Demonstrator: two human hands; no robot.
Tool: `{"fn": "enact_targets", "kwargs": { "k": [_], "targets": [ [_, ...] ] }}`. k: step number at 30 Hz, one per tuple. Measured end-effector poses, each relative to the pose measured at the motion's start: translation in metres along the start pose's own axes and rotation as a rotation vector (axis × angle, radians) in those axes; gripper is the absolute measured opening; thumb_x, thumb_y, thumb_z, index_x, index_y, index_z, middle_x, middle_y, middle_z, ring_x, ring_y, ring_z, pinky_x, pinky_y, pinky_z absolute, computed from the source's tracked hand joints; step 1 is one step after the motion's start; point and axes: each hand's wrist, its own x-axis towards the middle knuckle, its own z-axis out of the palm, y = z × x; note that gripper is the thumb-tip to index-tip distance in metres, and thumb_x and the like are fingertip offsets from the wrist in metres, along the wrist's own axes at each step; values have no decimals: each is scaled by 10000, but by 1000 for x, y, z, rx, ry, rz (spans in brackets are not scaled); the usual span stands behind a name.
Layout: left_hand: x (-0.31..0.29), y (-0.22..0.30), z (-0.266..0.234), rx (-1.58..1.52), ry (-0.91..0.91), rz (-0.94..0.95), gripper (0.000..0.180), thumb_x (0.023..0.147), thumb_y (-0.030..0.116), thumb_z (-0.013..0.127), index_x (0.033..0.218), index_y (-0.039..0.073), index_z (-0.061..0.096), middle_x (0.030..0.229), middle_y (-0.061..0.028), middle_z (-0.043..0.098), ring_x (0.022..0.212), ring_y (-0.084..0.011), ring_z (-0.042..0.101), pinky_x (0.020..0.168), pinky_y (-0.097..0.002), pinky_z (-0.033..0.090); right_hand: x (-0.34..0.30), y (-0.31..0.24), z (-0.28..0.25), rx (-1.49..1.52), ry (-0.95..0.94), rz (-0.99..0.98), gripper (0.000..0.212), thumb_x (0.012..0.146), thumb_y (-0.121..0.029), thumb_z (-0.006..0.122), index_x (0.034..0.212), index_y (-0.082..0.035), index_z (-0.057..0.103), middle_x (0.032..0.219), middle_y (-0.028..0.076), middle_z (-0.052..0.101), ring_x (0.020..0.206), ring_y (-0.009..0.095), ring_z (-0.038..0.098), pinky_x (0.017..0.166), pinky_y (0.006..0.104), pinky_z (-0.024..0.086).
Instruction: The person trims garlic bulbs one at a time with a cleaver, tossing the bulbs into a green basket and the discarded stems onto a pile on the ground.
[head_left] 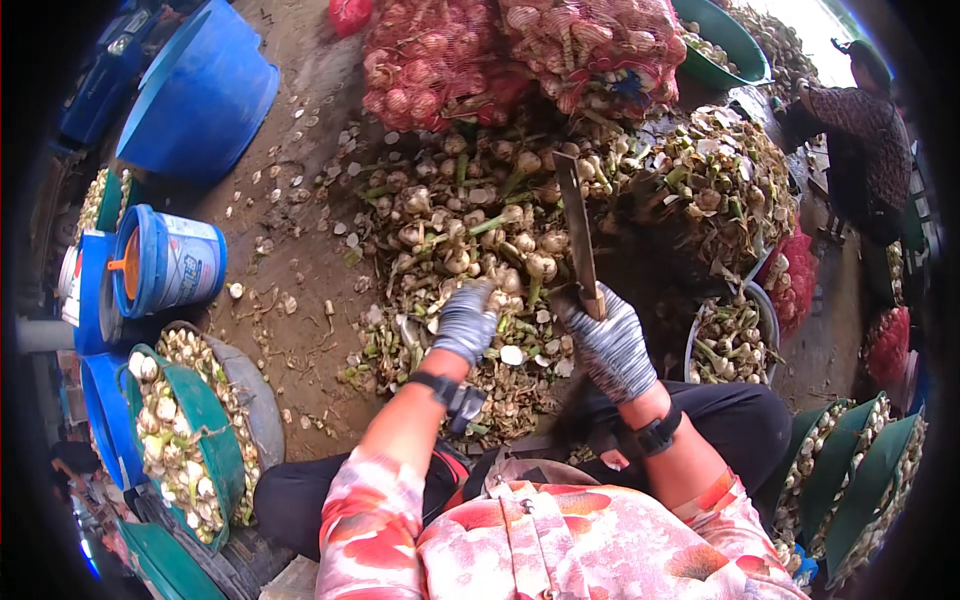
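My right hand (608, 345), in a grey striped knit glove, is closed round the wooden handle of a knife (577, 215). Its long, broad, square-ended blade points up and away from me over the pile. In a matching glove, my left hand (466, 322) is at the near edge of the garlic heap (470, 215), its fingers curled at a garlic bulb (507, 280) and partly hidden. Bulbs with stems and roots still on make up the heap. Cut stems and trimmings (510, 395) lie between my hands and my lap, with a pale cut piece (511, 355) among them.
Red net sacks of garlic (600, 45) stand beyond the heap. To the right are a tub of garlic (768, 310) and a mound of trimmings (735, 170). Green baskets (225, 455), a blue bucket (190, 262) and a big blue tub (225, 110) line the left. Another person (860, 140) is at far right.
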Motion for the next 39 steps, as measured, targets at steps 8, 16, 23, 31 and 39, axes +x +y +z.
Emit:
{"fn": "enact_targets", "kwargs": {
  "k": [8,16,23,31,39],
  "targets": [
    [51,-9,40,929,-253,247,346,876,109,538,1202,167,637,1216,-186,604,1200,-336,542,1012,-454,422,10,3,-8,-56,-27,56,222,897,-259,683,955,-48,646,771,51,649,695,123,561,670,305,487],
    [9,3,2,-870,-124,-170,503,992,421,509,1297,21,529,1032,-87,672,965,-175,633,877,-319,505,13,8,-8,-8,-53,81,210,901,-246,680,959,-48,643,777,42,654,692,108,558,665,293,486],
    [-60,-10,-26,-396,-178,226,366,970,256,562,1282,77,499,1145,-62,600,1069,-183,567,942,-375,464,-8,28,5,-651,-130,-222,237,821,-252,718,946,-72,628,801,198,652,764,396,642,673,427,522],
    [-120,-38,-40,245,-6,410,407,986,272,533,1353,99,513,1312,-91,573,1177,-234,558,1010,-371,456,-45,12,20,-1041,-442,-371,165,836,-233,631,941,-105,631,798,138,669,767,337,679,648,445,530],
    [-140,-4,-43,182,60,431,393,927,277,568,1299,152,588,1229,-55,639,1070,-269,631,938,-421,498,-45,47,23,-1090,-412,-386,108,819,-172,587,901,-105,610,783,149,669,762,354,675,644,463,525]
  ]
}}
